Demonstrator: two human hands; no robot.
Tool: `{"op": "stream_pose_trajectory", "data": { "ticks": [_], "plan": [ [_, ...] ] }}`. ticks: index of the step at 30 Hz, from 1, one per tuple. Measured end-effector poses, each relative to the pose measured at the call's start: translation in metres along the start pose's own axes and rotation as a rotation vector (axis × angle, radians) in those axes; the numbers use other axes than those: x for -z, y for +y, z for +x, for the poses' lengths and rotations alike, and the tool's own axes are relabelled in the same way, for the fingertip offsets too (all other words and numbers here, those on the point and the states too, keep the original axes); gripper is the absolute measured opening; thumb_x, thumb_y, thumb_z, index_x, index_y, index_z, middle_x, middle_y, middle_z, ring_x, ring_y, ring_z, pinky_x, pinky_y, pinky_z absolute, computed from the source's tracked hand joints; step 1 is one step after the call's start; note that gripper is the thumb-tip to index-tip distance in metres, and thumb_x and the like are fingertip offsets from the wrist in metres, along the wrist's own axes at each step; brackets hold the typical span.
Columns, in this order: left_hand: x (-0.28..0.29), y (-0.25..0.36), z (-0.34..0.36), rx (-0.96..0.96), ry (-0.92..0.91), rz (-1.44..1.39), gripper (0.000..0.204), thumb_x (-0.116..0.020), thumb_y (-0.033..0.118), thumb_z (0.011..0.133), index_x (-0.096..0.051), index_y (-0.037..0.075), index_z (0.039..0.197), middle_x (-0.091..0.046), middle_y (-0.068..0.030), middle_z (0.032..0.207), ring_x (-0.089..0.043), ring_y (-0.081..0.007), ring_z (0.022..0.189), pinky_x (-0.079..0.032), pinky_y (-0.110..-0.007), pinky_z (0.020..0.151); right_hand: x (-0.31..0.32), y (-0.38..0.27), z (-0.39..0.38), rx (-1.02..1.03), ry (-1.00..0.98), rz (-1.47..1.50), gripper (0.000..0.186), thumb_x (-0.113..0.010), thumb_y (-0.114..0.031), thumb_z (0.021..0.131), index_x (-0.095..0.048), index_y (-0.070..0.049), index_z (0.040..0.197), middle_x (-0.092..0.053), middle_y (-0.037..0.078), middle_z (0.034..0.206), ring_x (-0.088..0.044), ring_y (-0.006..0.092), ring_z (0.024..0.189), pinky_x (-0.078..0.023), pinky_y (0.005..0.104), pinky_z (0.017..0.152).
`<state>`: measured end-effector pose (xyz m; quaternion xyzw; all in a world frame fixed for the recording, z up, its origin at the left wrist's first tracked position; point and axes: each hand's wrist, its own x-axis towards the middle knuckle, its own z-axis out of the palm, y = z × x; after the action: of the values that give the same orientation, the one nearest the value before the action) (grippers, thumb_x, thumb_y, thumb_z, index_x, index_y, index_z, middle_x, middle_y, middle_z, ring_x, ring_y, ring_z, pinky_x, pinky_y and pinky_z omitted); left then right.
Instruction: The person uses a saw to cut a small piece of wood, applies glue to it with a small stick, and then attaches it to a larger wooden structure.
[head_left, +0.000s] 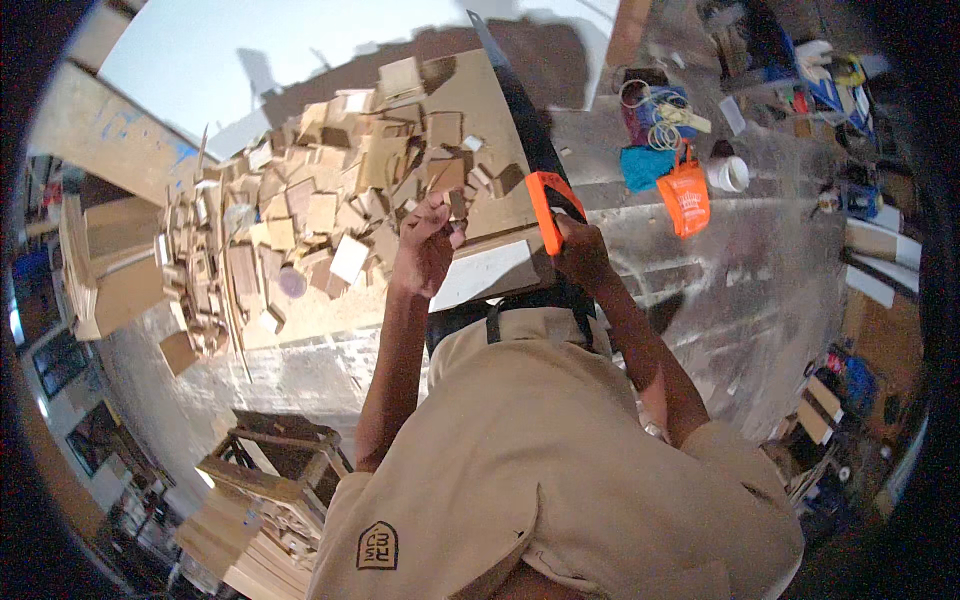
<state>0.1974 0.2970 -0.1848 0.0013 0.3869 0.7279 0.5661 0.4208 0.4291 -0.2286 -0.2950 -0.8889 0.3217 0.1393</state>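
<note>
My right hand (pixel 585 250) is wrapped round the orange handle of a handsaw (pixel 545 212). Its long dark blade points away from me, past the right edge of the work board (pixel 490 90). My left hand (pixel 428 240) is over the near part of the board, with its fingers closed on a small brown wood block (pixel 456 204). Left of it spreads a heap of wood offcuts (pixel 320 210), mostly small squares and strips. Close to my waist, a white flat piece (pixel 485 273) lies along the board's near edge.
A large white sheet (pixel 200 60) lies beyond the offcuts. On the floor at right are an orange bag (pixel 685 200), a teal cloth bundle (pixel 645 167), a coiled cord (pixel 665 125) and a white tub (pixel 730 174). A wooden frame (pixel 270 490) stands behind me at left.
</note>
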Motion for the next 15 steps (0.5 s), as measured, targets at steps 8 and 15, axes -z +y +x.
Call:
{"op": "stream_pose_trajectory", "data": {
  "ticks": [8, 15],
  "plan": [
    [0.037, 0.069, -0.094, -0.219, 0.072, 0.164, 0.018, -0.061, 0.003, 0.088, -0.057, 0.002, 0.105, -0.061, -0.005, 0.082, -0.06, -0.0136, 0.07, -0.052, -0.026, 0.062, -0.107, 0.055, -0.014, 0.111, -0.232, -0.337, 0.027, -0.056, -0.017, 0.082, -0.058, -0.002, 0.104, -0.064, 0.016, 0.085, -0.066, 0.0338, 0.082, -0.053, 0.0446, 0.071],
    [0.105, 0.127, -0.143, -0.254, 0.136, 0.347, 0.019, -0.062, -0.004, 0.085, -0.055, 0.004, 0.101, -0.06, -0.0057, 0.082, -0.061, -0.0141, 0.068, -0.052, -0.027, 0.063, -0.116, 0.037, -0.011, 0.087, -0.336, -0.45, 0.042, -0.063, -0.013, 0.077, -0.054, -0.001, 0.116, -0.06, 0.02, 0.112, -0.058, 0.0345, 0.108, -0.049, 0.0424, 0.093]
  ]
}}
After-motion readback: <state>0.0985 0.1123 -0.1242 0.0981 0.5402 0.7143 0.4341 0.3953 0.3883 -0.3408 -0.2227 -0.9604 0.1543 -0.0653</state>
